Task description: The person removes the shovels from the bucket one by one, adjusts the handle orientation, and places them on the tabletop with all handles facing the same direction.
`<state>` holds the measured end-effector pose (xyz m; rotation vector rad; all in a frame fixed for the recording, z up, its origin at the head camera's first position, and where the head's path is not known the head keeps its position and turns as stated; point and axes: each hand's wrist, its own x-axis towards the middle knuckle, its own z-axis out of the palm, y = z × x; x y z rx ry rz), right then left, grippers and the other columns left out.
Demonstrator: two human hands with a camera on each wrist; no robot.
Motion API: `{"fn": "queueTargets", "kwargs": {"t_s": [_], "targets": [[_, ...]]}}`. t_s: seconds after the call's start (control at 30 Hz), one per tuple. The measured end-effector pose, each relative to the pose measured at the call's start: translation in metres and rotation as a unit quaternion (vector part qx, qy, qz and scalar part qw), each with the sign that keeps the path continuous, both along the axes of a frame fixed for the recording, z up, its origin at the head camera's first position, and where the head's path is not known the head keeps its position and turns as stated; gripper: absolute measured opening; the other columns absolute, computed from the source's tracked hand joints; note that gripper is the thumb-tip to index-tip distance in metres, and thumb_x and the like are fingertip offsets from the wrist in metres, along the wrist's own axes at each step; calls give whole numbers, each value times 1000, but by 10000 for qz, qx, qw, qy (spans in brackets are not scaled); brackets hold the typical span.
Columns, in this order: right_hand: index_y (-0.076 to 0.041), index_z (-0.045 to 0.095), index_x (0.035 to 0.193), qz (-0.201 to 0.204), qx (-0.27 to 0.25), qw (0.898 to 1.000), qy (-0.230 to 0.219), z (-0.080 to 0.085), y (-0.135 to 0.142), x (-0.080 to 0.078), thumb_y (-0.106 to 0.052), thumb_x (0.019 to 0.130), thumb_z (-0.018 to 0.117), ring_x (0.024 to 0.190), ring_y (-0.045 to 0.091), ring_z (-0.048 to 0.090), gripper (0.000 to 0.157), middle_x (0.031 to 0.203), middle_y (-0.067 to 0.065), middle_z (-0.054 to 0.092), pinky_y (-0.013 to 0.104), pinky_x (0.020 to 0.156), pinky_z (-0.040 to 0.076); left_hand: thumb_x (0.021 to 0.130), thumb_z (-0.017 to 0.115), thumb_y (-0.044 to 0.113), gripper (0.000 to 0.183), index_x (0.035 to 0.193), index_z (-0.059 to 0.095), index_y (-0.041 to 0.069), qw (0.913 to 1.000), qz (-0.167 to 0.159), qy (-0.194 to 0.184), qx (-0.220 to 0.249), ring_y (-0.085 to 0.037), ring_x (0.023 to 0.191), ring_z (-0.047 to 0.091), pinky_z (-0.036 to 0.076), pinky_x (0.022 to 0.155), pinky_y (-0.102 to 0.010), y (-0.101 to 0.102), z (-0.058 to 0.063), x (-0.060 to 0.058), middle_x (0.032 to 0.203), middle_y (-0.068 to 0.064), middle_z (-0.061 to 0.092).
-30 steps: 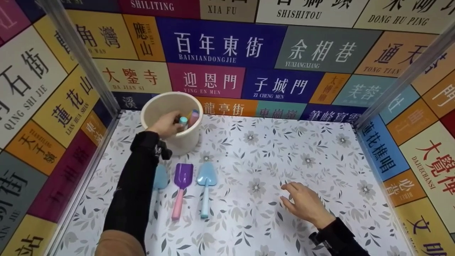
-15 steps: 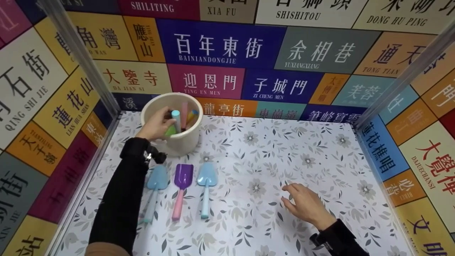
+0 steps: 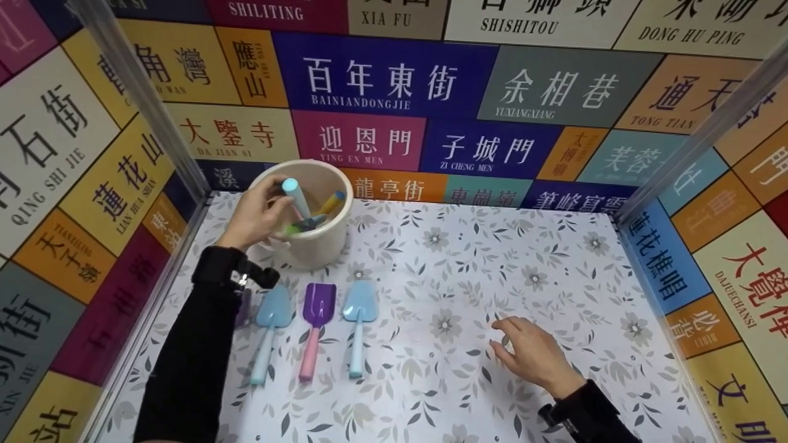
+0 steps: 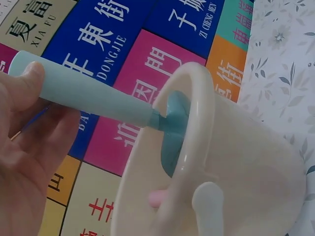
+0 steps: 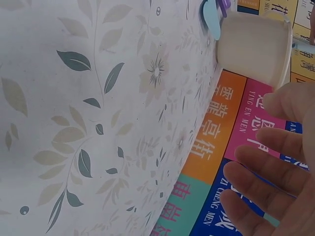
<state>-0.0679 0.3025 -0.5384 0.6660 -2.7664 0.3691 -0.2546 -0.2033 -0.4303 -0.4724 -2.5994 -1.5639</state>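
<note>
My left hand (image 3: 253,210) is over the near left rim of a cream bucket (image 3: 315,249), gripping a light blue toy shovel (image 4: 93,96) near the top of its handle. In the left wrist view, the shovel's darker blue blade (image 4: 173,142) is inside the bucket's mouth. Below it in the bucket shows a pink handle end (image 4: 157,197). A yellow and blue piece (image 3: 333,203) leans against the bucket's inner right wall, and a bit of green (image 3: 292,229) shows near the rim. My right hand (image 3: 534,355) holds nothing, fingers spread and slightly bent over the patterned cloth.
In front of the bucket lie a light blue shovel (image 3: 271,320), a purple shovel with pink handle (image 3: 318,314) and another light blue shovel (image 3: 358,314). Something purple (image 3: 242,307) shows partly behind my left forearm. Sign-covered walls (image 3: 381,74) surround the cloth-covered surface (image 3: 443,381).
My left hand has drawn back and left within the bucket, lifting the light blue shovel's handle higher and tilting it. The leftmost shovel on the cloth is now uncovered. My right hand stays put.
</note>
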Motion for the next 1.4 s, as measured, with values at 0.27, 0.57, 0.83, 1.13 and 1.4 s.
{"fn": "queueTargets", "kwargs": {"t_s": [0.27,0.57,0.83,1.13,1.4], "targets": [[-6,71,109,-111,48,9999,-74,4,2,1,-13,87,84,90,28,73,27,102,11,74,40,72,61,104,57,-7,36,140,54,-11,9987,-50,480,154,-44,136,61,49,119,-47,3,8,13,143,-30,62],[-5,71,110,-101,-136,9999,2,7,4,-2,-11,86,84,91,31,74,28,103,13,75,44,73,62,99,61,-12,33,132,60,-12,9908,-262,1310,198,-42,125,69,57,106,-25,16,14,25,131,-29,68],[-5,72,110,-224,-464,9986,83,14,8,-7,-9,86,85,70,17,63,28,104,13,74,33,59,55,95,62,-16,32,127,61,-12,9626,-619,2636,-94,-44,114,72,60,104,-35,41,17,36,124,-29,70],[-1,72,110,-239,-1191,9926,32,25,1,-18,-4,88,81,93,30,73,24,102,13,75,46,76,62,87,75,-9,39,124,62,-8,8661,-1269,4710,-1088,-38,110,70,58,106,-39,78,-1,51,118,-22,71],[1,72,109,-372,-2132,9739,-688,31,-17,-38,-2,94,76,92,32,73,16,100,13,76,45,80,63,84,74,-9,38,121,66,-6,8344,-1801,5106,-1036,-35,110,73,62,99,-42,120,-17,76,117,-21,74]]}}
